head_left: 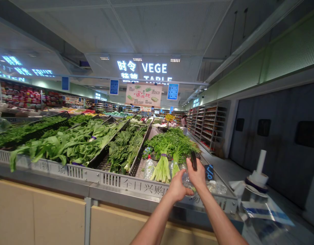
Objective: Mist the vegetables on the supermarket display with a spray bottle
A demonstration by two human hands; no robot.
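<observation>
My right hand (197, 175) is closed around a black, handle-like object (194, 161) whose end sticks up above the fist. Just to its left, my left hand (177, 188) is spread, thumb and fingers apart, near clear plastic (187, 182) that is partly hidden; I cannot tell whether it touches it. Beyond the hands lies leafy celery (160, 168), its pale stalks tied with a purple band and pointing toward me. A clear plastic bottle (148, 169) with a red cap sits left of the stalks. A small black sign (209, 172) with blue marks stands right of my right hand.
Slatted crates of leafy greens (80, 139) stretch along the stand to the left. A metal front rail (95, 174) edges the stand. At the right is a plastic bag roll (259, 177) on a post. Far down the aisle stands a person (184, 121).
</observation>
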